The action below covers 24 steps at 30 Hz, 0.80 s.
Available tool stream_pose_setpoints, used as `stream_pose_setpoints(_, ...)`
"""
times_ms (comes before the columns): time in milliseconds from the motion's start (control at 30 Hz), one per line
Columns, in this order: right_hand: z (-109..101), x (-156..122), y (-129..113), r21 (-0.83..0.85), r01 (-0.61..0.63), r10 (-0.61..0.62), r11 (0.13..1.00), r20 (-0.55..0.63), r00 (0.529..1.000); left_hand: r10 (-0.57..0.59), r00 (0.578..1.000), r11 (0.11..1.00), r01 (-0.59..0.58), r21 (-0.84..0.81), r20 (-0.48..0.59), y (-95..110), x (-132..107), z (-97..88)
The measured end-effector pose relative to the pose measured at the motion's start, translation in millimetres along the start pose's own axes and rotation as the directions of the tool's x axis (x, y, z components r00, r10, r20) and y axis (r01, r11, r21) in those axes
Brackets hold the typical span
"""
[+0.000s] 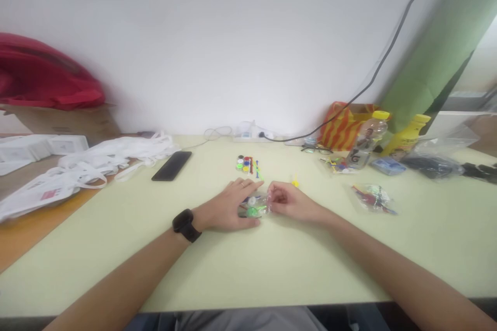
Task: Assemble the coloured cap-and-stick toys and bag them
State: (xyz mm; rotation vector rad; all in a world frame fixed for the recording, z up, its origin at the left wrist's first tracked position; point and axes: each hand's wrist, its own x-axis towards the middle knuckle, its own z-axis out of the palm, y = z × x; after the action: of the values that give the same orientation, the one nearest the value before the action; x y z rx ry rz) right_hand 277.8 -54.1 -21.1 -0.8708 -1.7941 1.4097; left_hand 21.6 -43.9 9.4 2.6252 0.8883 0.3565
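In the middle of the table lies a small clear plastic bag (pixel 259 207) with green, white and blue plastic pieces inside. My left hand (pixel 229 204) rests flat at its left side, fingers and thumb stretched out around the bag; the palm hides part of it. Pinched in the fingers of my right hand (pixel 289 200) is the bag's right edge. Just beyond my hands, round coloured discs (pixel 244 164) lie in short rows next to thin red, blue and yellow-green plastic pieces (pixel 255 167). A small yellow piece (pixel 295 181) lies behind my right hand.
Another filled clear bag (pixel 375 198) lies at right, with more coloured pieces (pixel 339 164) behind it. Bottles (pixel 367 139) and a striped bag (pixel 337 126) stand at the back right. A black phone (pixel 172 166) and white cloth bags (pixel 89 165) are at left. A power strip (pixel 248 133) sits by the wall.
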Motion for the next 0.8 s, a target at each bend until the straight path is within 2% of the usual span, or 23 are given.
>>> stream_pose_setpoints(133, -2.2, -1.2, -2.8, -0.072, -0.023, 0.022, 0.997, -0.005, 1.0, -0.006, 1.0, 1.0, 0.006, 0.001, 0.01, 0.2, -0.1, 0.1)
stream_pose_setpoints(267, -9.8, -3.2, -9.2, -0.346, 0.054, -0.08, 0.937, -0.06, 0.995, 0.01, 1.0, 1.0, -0.01, 0.007, 0.004, 0.9, 0.1, -0.8)
stream_pose_setpoints(367, -29.0, -4.8, -12.0, -0.517, 0.079, -0.149, 0.853, -0.096, 0.984, 0.017, 1.0, 1.0, -0.017, 0.005, -0.003, 2.1, 0.1, -1.8)
stream_pose_setpoints(500, -71.5, -8.0, 0.5, -0.737, -0.015, -0.246, 0.676, -0.245, 0.938, 0.016, 1.0, 1.0, -0.016, 0.003, 0.0, 2.3, -0.4, -2.5)
stream_pose_setpoints(600, -99.5, -11.6, 16.7, -0.835, 0.01, -0.27, 0.55, -0.166, 0.948, 0.015, 1.0, 1.0, -0.015, 0.002, 0.002, 1.4, -0.8, -2.4)
stream_pose_setpoints(667, -109.5, -12.9, 23.9, -0.862, 0.03, -0.242, 0.506, -0.109, 0.964, 0.016, 1.0, 1.0, -0.016, 0.004, 0.001, 0.7, -1.2, -2.1)
stream_pose_setpoints(800, -108.8, -11.3, 21.5, -0.847, 0.011, -0.162, 0.532, -0.089, 0.983, 0.01, 1.0, 1.0, -0.01, 0.011, -0.003, -0.2, -1.4, -1.7)
